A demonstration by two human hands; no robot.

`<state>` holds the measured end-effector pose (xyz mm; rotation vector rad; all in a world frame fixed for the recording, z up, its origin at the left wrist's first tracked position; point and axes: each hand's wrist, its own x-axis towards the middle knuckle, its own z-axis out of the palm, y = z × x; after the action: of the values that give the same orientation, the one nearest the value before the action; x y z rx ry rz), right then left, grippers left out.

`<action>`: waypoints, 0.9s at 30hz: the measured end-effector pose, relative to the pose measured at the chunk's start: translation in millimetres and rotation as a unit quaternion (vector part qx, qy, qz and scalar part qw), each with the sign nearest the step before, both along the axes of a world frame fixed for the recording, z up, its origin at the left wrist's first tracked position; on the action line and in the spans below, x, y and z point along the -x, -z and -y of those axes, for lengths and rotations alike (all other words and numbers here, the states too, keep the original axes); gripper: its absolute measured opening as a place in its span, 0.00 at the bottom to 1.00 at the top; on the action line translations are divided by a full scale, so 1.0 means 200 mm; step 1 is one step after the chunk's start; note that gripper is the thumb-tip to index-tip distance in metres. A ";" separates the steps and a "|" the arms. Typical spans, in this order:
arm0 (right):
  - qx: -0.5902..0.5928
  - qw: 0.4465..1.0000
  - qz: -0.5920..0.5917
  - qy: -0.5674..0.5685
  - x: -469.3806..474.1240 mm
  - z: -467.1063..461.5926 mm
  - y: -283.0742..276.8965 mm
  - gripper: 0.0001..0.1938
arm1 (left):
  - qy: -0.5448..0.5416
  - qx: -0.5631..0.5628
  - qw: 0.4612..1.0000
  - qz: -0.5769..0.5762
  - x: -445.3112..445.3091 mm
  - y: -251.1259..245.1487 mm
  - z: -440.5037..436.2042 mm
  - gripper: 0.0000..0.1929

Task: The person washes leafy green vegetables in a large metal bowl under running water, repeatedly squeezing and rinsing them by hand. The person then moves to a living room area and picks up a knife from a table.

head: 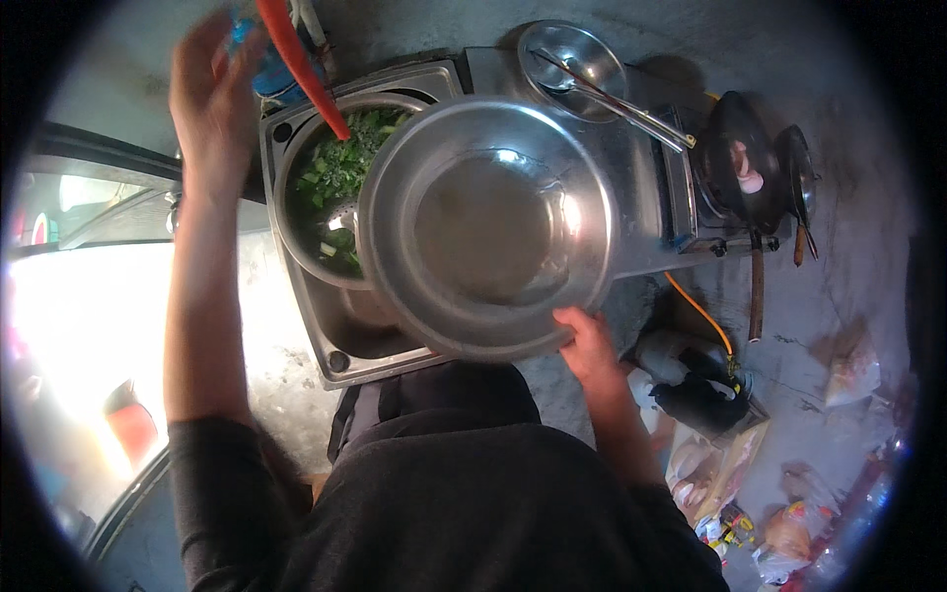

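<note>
My right hand (588,344) grips the near rim of a wide, shiny metal basin (484,229), tilted over the sink and counter. Under its left side, a round metal basin (300,255) holds chopped leafy greens (344,163) in water. Part of a perforated metal utensil (342,220) shows among the greens; the rest is hidden. A red hose (300,66) hangs down with its end over them. My left hand (222,96), raised and blurred, is beside the hose at a small blue part (242,29). Whether its fingers grip that part is unclear.
Both basins are at the stainless steel sink (377,366). On the counter, a metal bowl (573,66) holds a ladle and chopsticks. Farther right, a wok (740,163) with a pale piece of food stands on a gas stove (688,200). An orange hose (699,311) hangs below.
</note>
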<state>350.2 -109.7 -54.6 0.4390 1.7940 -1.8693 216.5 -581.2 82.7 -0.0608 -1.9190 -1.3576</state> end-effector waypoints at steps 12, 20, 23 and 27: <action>-0.130 0.980 -0.021 0.148 0.12 -0.06 -0.35 0.19 | 0.031 -0.397 0.766 0.504 -0.96 0.80 -0.60 0.13; -0.218 0.957 -0.180 0.063 0.16 -0.12 -0.27 0.11 | 0.152 -0.611 0.595 0.500 -0.99 1.00 -0.70 0.05; -0.252 0.943 -0.219 0.019 0.17 -0.11 -0.25 0.11 | 0.148 -0.617 0.611 0.473 -1.00 0.94 -0.66 0.03; -0.326 0.925 -0.181 -0.074 0.15 -0.02 -0.37 0.13 | 0.140 -0.598 0.632 0.472 -1.05 0.84 -0.56 0.04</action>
<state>320.4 -106.6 18.6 0.1737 2.6181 -1.2665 426.4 -469.1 -85.3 1.2803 -1.1884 -3.0213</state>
